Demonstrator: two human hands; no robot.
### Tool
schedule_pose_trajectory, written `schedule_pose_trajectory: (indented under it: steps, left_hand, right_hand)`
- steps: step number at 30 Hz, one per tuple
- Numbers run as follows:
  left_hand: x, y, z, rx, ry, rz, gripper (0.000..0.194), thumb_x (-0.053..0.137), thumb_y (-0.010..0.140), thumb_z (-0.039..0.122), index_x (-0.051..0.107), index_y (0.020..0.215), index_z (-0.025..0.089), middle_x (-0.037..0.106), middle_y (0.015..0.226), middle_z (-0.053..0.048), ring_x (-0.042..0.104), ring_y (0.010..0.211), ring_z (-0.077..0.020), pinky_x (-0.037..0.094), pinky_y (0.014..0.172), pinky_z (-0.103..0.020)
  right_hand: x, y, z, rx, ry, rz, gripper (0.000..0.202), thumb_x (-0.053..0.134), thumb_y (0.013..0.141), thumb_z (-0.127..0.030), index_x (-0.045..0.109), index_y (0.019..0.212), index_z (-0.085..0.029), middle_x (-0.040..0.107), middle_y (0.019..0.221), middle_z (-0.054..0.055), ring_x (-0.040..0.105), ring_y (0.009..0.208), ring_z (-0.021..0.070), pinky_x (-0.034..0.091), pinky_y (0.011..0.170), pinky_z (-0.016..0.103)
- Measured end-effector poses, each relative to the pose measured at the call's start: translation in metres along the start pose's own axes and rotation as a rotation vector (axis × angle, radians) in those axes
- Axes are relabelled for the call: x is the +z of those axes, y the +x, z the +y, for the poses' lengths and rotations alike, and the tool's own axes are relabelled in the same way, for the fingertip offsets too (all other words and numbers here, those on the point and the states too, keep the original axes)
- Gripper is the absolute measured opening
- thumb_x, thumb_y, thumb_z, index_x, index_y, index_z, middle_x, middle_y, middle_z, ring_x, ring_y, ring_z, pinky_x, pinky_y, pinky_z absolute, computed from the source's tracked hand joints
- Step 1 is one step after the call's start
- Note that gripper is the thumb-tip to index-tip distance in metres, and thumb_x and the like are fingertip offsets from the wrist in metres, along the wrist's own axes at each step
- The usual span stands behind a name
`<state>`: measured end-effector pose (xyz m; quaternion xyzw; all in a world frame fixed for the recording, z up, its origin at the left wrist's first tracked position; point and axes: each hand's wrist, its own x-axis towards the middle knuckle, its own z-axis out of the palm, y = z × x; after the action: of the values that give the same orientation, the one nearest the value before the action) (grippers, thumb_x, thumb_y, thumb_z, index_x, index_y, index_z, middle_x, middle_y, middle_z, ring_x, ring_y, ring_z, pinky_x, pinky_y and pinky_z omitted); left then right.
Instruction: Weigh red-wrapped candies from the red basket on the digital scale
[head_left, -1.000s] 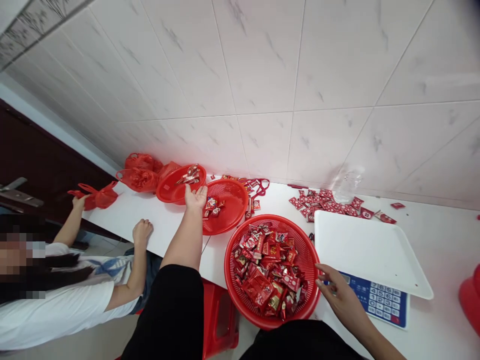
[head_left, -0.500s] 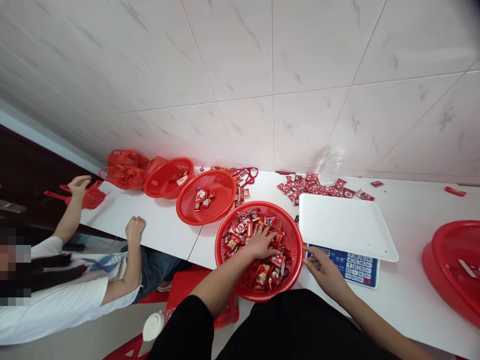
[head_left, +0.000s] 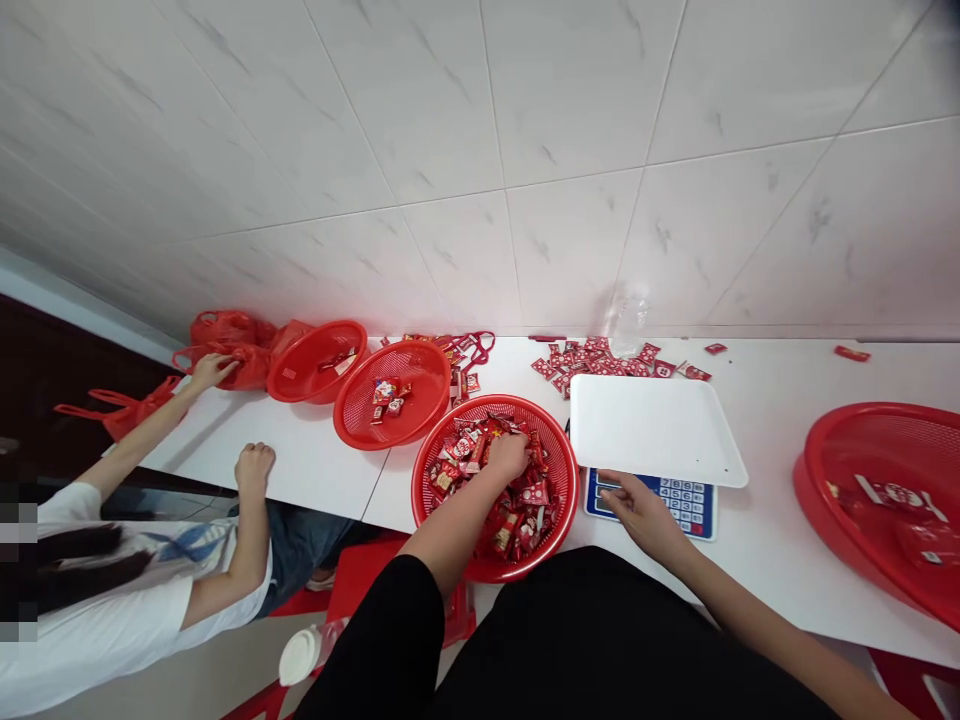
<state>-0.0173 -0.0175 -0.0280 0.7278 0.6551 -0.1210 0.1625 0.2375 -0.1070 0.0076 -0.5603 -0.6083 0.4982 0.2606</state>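
**Left hand closed in candy basket**

Since the earlier frame, I see the left hand curl shut among wrapped candies inside the near basket. Right hand, open, rests on the scale keypad, just right of it.

Candy-packing room: tiled wall, scale, sweet-filled baskets.

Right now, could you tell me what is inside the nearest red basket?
The nearest red basket holds a heap of red-wrapped sweets; the left hand digs into them, fingers curled. Its grip and the basket's bottom are covered.
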Motion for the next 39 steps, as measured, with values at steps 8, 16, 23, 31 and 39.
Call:
schedule_pose_trajectory:
  steps: [8,16,23,31,39]
  left_hand:
    - [0.013,0.013,0.027,-0.092,0.102,-0.015,0.104,0.072,0.058,0.054,0.022,0.139,0.011,0.043,0.13,-0.022,0.043,0.117,-0.0348,0.033,0.094,-0.044]
    - [0.002,0.014,0.029,-0.08,-0.005,0.036,0.038,0.052,0.08,0.036,0.048,0.112,0.016,0.062,0.105,-0.015,0.059,0.098,-0.0254,0.04,0.082,-0.034]
    - [-0.03,0.007,0.004,-0.143,-0.352,0.104,0.029,0.049,0.081,0.04,0.058,0.104,0.025,0.068,0.095,-0.004,0.062,0.088,-0.0217,0.042,0.078,-0.031]
    - [-0.073,-0.019,0.011,-0.036,-1.077,0.011,0.034,0.058,0.075,0.039,0.059,0.103,0.019,0.065,0.091,-0.003,0.058,0.07,-0.0127,0.044,0.065,-0.023]
    - [-0.069,-0.016,0.103,0.172,-1.286,-0.26,0.035,0.066,0.071,0.041,0.061,0.096,0.017,0.06,0.068,0.002,0.053,0.059,-0.0082,0.043,0.06,-0.02]
  right_hand:
    - [-0.013,-0.002,0.006,0.055,0.03,0.028,0.041,0.048,0.083,-0.045,0.052,0.117,-0.023,0.066,0.087,0.003,0.062,0.078,0.0181,0.048,0.072,0.033]
    - [-0.02,-0.004,0.008,0.055,0.073,0.035,0.038,0.049,0.082,-0.043,0.055,0.115,-0.024,0.066,0.099,0.004,0.062,0.083,0.0177,0.049,0.077,0.032]
    - [-0.023,-0.001,0.019,0.061,0.121,0.079,0.035,0.05,0.082,-0.043,0.058,0.111,-0.025,0.066,0.105,0.004,0.063,0.084,0.0191,0.049,0.078,0.035]
    - [-0.025,0.007,0.021,0.127,0.23,0.015,0.037,0.055,0.079,-0.045,0.058,0.111,-0.027,0.064,0.108,0.004,0.064,0.087,0.0193,0.049,0.081,0.037]
    - [-0.031,0.026,-0.004,0.196,0.693,-0.009,0.051,0.057,0.077,-0.052,0.051,0.118,-0.022,0.067,0.103,0.007,0.065,0.087,0.0187,0.053,0.076,0.034]
